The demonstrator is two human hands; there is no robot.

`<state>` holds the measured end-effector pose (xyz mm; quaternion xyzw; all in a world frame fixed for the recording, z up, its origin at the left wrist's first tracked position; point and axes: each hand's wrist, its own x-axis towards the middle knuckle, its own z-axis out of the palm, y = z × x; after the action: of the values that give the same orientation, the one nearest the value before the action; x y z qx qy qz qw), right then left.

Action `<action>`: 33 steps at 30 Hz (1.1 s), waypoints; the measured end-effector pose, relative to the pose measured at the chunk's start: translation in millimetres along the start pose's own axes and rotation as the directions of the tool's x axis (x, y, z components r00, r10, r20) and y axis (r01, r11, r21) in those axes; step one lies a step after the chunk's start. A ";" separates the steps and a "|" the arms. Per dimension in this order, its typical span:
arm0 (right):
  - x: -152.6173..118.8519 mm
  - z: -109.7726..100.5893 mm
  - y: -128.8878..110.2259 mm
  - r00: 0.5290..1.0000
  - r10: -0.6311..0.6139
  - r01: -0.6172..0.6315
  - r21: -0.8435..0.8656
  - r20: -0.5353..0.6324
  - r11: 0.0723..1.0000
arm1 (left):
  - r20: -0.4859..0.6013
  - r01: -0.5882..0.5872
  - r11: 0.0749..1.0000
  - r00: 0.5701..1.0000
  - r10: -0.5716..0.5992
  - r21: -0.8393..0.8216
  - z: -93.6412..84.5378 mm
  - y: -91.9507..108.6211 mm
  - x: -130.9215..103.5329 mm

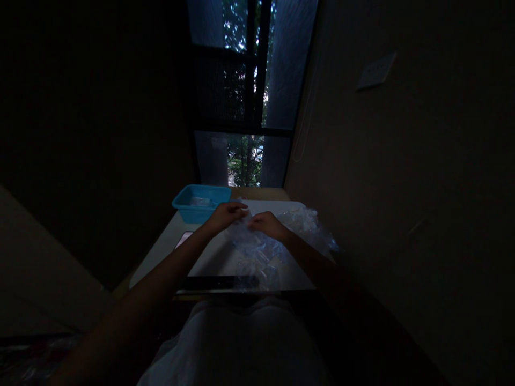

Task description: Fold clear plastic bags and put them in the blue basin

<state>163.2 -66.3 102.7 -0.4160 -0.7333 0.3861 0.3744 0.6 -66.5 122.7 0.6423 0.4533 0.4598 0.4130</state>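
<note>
Over the white table [169,252], both hands meet at a clear plastic bag [240,228]. My left hand [228,213] has its fingers closed on the bag's upper edge. From the right, my right hand [266,223] pinches the same bag. Below and to the right of the hands lies a loose pile of clear plastic bags [300,222], some with pale contents too dim to make out. The dim light hides the fingertips in part.
A blue plastic basket [193,215] with clear packets inside stands at the back left. A phone [184,239] lies beside my left forearm. Near the front edge is a long dark strip [217,282]. A window [245,155] rises behind the table, with walls on both sides.
</note>
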 end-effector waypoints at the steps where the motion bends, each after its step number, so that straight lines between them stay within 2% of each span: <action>1: -1.2 -0.3 -0.4 1.000 0.019 -0.018 0.056 -0.009 0.998 | -0.008 0.031 0.998 0.999 -0.031 -0.052 -2.3 -1.5 -1.0; 4: -3.8 -3.6 -0.9 0.994 0.102 -0.088 0.233 -0.048 0.969 | 0.069 0.140 0.965 0.989 -0.127 -0.220 -9.6 -9.6 -4.6; 6: -4.3 -6.0 -0.4 0.985 0.146 -0.110 0.323 -0.090 0.940 | 0.141 0.183 0.944 0.979 -0.148 -0.276 -11.9 -15.7 -7.3; 10: -4.4 -7.6 1.0 0.972 0.184 -0.101 0.455 -0.143 0.885 | 0.131 0.161 0.959 0.982 -0.133 -0.235 -8.1 -21.8 -11.0; 14: -5.7 -5.4 0.7 0.973 0.212 -0.127 0.542 -0.097 0.831 | 0.086 0.126 0.980 0.990 -0.114 -0.156 -1.7 -16.9 -12.2; 19: -4.6 -0.5 1.4 0.966 0.226 -0.123 0.537 -0.130 0.835 | 0.086 0.153 0.973 0.986 -0.140 -0.172 2.3 -12.9 -13.4; 23: -2.1 2.3 2.5 0.966 0.207 -0.099 0.516 -0.155 0.851 | 0.145 0.152 0.970 0.981 -0.126 -0.189 4.3 -16.9 -14.8; 29: -5.0 0.7 4.0 0.972 0.226 -0.161 0.498 -0.073 0.852 | 0.038 0.172 0.964 0.985 -0.168 -0.204 5.6 -15.8 -16.1; 33: -8.3 -1.7 6.8 0.972 0.232 -0.192 0.454 -0.032 0.870 | 0.055 0.161 0.967 0.987 -0.153 -0.197 3.8 -15.7 -16.6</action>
<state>169.9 -70.9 95.5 -0.4126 -0.5577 0.5650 0.4466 -1.6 -79.0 103.3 0.5683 0.4457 0.4562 0.5198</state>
